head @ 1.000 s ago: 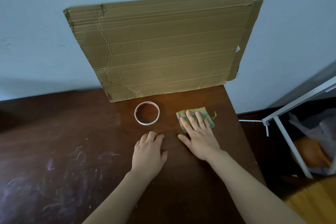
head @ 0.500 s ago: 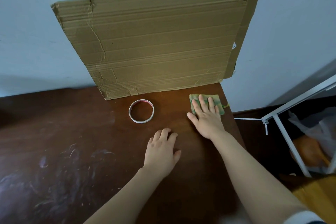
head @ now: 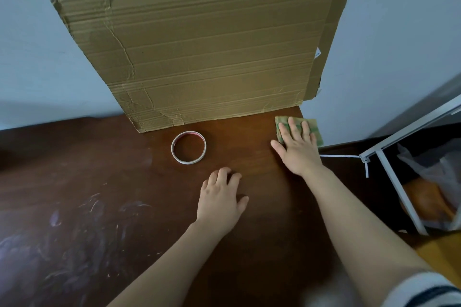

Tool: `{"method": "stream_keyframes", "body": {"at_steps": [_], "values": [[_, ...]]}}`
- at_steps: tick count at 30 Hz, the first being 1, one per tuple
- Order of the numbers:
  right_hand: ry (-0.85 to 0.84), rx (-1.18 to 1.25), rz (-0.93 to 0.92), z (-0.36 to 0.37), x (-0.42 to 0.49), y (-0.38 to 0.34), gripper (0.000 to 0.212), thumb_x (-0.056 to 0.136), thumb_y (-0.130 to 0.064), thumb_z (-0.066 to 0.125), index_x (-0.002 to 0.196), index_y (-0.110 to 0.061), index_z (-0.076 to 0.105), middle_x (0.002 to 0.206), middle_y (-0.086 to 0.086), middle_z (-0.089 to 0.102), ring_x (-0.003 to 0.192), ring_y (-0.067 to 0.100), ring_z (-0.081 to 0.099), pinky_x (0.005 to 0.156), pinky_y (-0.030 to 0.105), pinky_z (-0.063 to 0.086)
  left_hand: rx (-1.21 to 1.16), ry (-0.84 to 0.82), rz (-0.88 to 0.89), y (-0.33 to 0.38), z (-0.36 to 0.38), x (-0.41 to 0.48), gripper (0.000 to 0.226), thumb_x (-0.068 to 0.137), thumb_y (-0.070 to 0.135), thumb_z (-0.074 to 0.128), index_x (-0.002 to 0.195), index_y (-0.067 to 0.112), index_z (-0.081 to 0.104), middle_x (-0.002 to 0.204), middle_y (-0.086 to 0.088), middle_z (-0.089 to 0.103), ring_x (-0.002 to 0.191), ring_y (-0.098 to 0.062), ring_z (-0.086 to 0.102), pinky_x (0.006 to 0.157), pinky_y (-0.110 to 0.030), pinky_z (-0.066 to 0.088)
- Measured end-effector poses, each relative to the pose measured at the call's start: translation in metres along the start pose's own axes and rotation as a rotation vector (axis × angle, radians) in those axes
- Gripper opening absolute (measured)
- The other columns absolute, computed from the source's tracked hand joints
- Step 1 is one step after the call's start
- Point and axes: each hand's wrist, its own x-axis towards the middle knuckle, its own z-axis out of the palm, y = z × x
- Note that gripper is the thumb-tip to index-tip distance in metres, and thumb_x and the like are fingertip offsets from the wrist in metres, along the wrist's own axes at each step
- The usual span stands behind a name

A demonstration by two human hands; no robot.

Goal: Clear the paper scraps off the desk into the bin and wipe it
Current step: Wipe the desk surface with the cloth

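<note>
The surface (head: 124,182) is dark brown wood, and its near left part is smeared with pale, chalky scuffs (head: 74,232). It stands against a pale blue wall (head: 37,45). A large creased sheet of cardboard (head: 199,57) leans upright on that wall, with its lower edge resting on the back of the surface. Just in front of the sheet lies a flat ring of tape (head: 187,162), white with a red inner edge. To the right, below the surface's edge, a white metal frame (head: 389,174) holds a thin plastic bag (head: 429,169) with something orange (head: 424,202) inside.

The cloth (head: 313,127) is a small folded square, green with yellowish stripes. It lies at the far right corner of the surface, and its right side reaches the edge. The right hand (head: 298,152) presses on it with flat, spread fingers. The left hand (head: 219,202) rests palm down on bare wood near the tape, fingers loosely bent and holding nothing. A striped sleeve (head: 424,289) shows at the lower right.
</note>
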Motion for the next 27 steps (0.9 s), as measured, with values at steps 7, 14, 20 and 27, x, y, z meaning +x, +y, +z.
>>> {"method": "stream_keyframes", "body": {"at_steps": [7, 14, 20, 27], "values": [[0.075, -0.020, -0.170, 0.040, -0.091, -0.017, 0.073, 0.086, -0.066, -0.001, 0.150, -0.031, 0.001, 0.158, -0.005, -0.009, 0.144, 0.023, -0.014, 0.116, 0.042, 0.000, 0.016, -0.003, -0.005, 0.001, 0.002, -0.004, 0.056, 0.089, 0.051, 0.047, 0.139, 0.029, 0.036, 0.144, 0.003, 0.030, 0.135, -0.017, 0.027, 0.109, -0.035, 0.026], [0.088, -0.003, -0.040, 0.040, -0.097, 0.001, 0.074, 0.083, -0.066, -0.003, 0.150, -0.032, 0.003, 0.158, -0.006, -0.009, 0.144, 0.023, -0.014, 0.116, 0.042, -0.001, -0.058, -0.035, 0.011, -0.003, -0.009, -0.020, 0.058, 0.090, 0.050, 0.046, 0.142, 0.030, 0.031, 0.149, 0.005, 0.028, 0.140, -0.014, 0.022, 0.115, -0.037, 0.017], [-0.021, -0.023, -0.078, 0.026, -0.053, -0.036, 0.068, 0.092, -0.064, 0.008, 0.148, -0.031, -0.011, 0.155, -0.002, -0.023, 0.141, 0.027, -0.025, 0.114, 0.044, -0.010, -0.024, -0.050, -0.015, -0.019, -0.011, -0.043, 0.058, 0.090, 0.051, 0.045, 0.143, 0.031, 0.030, 0.149, 0.005, 0.027, 0.140, -0.015, 0.022, 0.115, -0.036, 0.019], [0.030, -0.074, -0.255, 0.065, -0.148, -0.041, 0.074, 0.079, -0.069, -0.010, 0.144, -0.034, -0.013, 0.154, -0.010, -0.019, 0.136, 0.018, -0.030, 0.111, 0.036, -0.011, -0.016, -0.060, 0.003, -0.033, -0.008, -0.070, 0.061, 0.089, 0.051, 0.046, 0.143, 0.031, 0.027, 0.148, 0.005, 0.025, 0.139, -0.016, 0.022, 0.114, -0.034, 0.019]]}}
